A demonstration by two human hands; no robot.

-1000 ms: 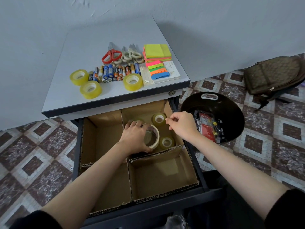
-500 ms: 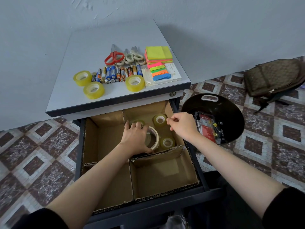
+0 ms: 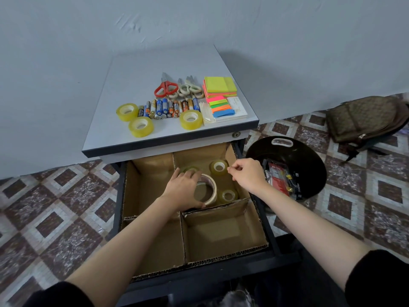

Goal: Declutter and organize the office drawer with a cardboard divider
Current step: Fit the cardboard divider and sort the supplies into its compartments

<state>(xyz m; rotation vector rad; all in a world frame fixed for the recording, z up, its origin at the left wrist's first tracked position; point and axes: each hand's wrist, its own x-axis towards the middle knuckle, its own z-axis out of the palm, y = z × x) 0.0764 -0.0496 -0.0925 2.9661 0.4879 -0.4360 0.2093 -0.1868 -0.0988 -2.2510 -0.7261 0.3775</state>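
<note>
Left hand (image 3: 183, 189) grips the large tape roll (image 3: 211, 190) in the drawer (image 3: 199, 282).
The roll stands tilted in the back-right compartment of the cardboard divider (image 3: 221, 227), with the left fingers curled over its top and the thumb under its rim. Three small tape rolls (image 3: 219, 167) lie around it in the same compartment. The right hand (image 3: 245, 173) hovers over the drawer's right edge, fingers curled, thumb tip meeting forefinger, nothing visible between them. Batteries (image 3: 163, 108) and scissors (image 3: 166, 88) sit on the table (image 3: 137, 72).
</note>
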